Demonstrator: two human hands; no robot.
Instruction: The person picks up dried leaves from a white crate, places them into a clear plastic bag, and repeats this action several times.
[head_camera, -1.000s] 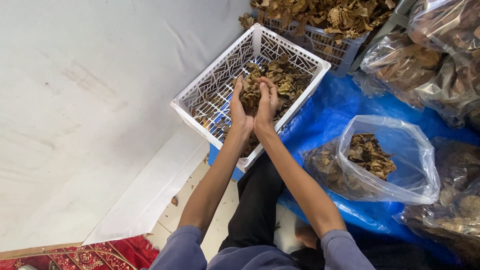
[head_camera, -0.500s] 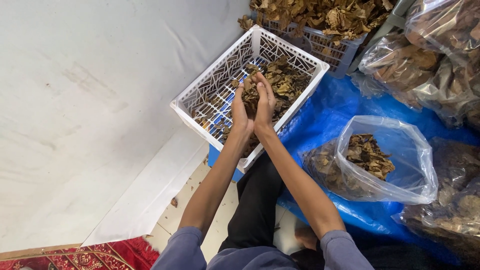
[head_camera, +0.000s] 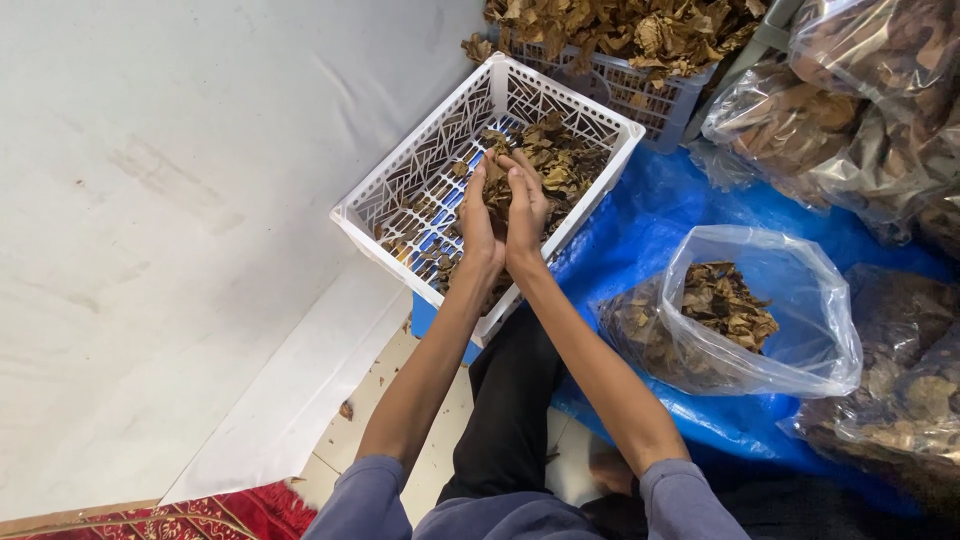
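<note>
Both hands, left hand (head_camera: 478, 222) and right hand (head_camera: 526, 212), press palm to palm, cupping crinkled dried brown leaves (head_camera: 497, 185) (brittle, curled) over the white lattice plastic crate (head_camera: 420, 165); beyond it, a grey crate (head_camera: 640, 95) heaped likewise.

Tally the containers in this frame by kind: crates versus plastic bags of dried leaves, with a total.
White plastic crate, under both hands: 1
Grey crate, heaped: 1
Open clear bag: 1
Closed clear bags, at least partly in view, top right and lower right: 2
Total: 5
</note>
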